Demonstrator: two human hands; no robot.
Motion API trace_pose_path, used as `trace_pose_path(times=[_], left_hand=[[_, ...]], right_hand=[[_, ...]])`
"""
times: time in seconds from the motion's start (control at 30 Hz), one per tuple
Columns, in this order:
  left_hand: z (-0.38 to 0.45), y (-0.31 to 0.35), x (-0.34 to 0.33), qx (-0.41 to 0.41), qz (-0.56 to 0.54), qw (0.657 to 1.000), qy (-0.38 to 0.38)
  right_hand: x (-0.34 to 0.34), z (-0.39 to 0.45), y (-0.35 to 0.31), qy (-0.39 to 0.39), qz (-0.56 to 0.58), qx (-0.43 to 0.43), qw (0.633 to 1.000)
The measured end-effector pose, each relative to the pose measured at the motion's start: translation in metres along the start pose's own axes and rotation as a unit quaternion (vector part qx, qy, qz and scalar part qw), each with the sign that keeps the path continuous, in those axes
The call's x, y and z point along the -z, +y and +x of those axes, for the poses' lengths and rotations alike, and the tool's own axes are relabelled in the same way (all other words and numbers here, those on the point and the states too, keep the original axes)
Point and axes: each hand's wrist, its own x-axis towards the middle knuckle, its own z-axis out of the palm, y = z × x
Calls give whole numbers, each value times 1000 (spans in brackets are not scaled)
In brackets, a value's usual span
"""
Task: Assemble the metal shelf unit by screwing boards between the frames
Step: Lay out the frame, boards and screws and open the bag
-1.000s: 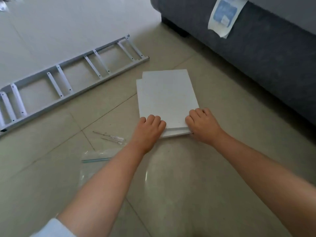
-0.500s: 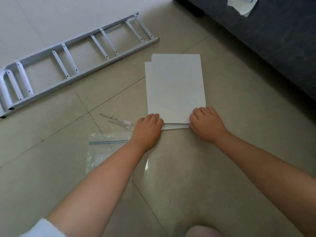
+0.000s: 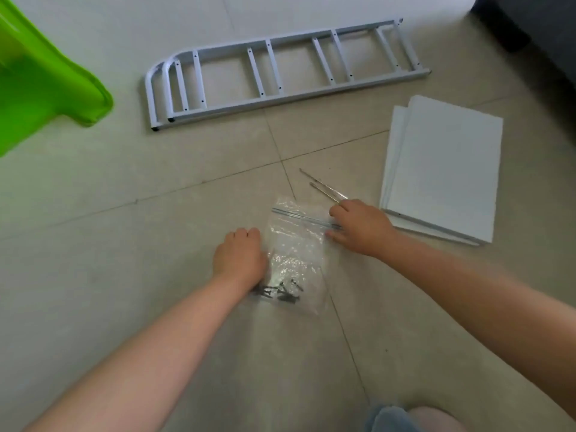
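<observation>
Screw bag between both hands' fingers; boards right.

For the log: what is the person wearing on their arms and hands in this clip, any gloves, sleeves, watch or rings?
Both hands are bare: the left hand and right hand show no gloves, and no rings or watch can be seen. Both forearms are uncovered as far as the picture's edge, so no sleeve shows in this view. A bit of blue fabric shows at the bottom edge, near the knee.

The frames are lying at the floor's far side, boards stacking at the right, a bag sitting in the middle with screws in it, between both hands, screwdrivers lying just behind
</observation>
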Motion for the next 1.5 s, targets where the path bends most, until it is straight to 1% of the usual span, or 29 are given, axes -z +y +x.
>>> trace_pose_path(times=[0.03,0.07,0.17,0.27,0.37,0.4,0.5,0.63,0.7,0.77,0.87,0.97,1.03,1.13,1.17,1.2,1.23,1.27,1.33,1.37,1.4,1.5], left_hand=[[-6,-6,-3,25,-16,999,-26],[-10,-12,-6,39,-31,998,-49],[-16,-25,-16,36,-50,994,-85],[-16,-29,-21,39,-96,991,-90],[-14,-22,-26,64,-201,972,-106],[-14,-18,-28,66,-219,967,-112],[-14,-15,-34,75,-238,962,-110],[-1,-38,-15,75,-249,961,-91],[11,-60,0,79,-249,962,-81],[20,-82,17,68,-233,967,-77],[21,-110,40,37,-178,977,-112],[17,-136,52,46,-137,980,-134],[10,-155,56,75,-132,981,-121],[0,-173,60,139,-172,972,-79],[-2,-175,62,152,-198,965,-76],[-4,-175,65,154,-234,957,-76],[-7,-174,68,144,-293,942,-73],[-12,-171,73,136,-375,914,-70],[-29,-166,84,116,-523,840,-79],[-37,-165,88,103,-564,814,-95],[-45,-164,91,94,-586,797,-113],[-64,-160,94,95,-616,768,-150]], right_hand=[[-1,4,-8,-38,5,-19,999],[-3,7,-15,-53,7,-26,998],[-6,13,-29,-67,-14,-44,997],[-5,18,-36,-82,-30,-66,994],[2,22,-38,-100,22,-105,989],[3,23,-40,-110,36,-117,986],[5,28,-53,-136,62,-139,979],[34,35,-74,-135,116,-127,976],[52,42,-82,-148,203,-133,959],[70,51,-97,-137,296,-144,934],[97,66,-126,-114,403,-141,897],[114,76,-151,-133,451,-101,877],[116,76,-164,-144,466,-79,869],[109,63,-176,-174,487,-60,854],[105,58,-178,-181,483,-55,855],[102,52,-180,-183,468,-50,863],[99,49,-181,-178,445,-46,876],[98,46,-181,-173,421,-44,890],[99,44,-184,-177,383,-39,906],[101,44,-185,-185,366,-35,911],[104,43,-187,-194,347,-29,917],[111,40,-196,-195,303,7,933]])
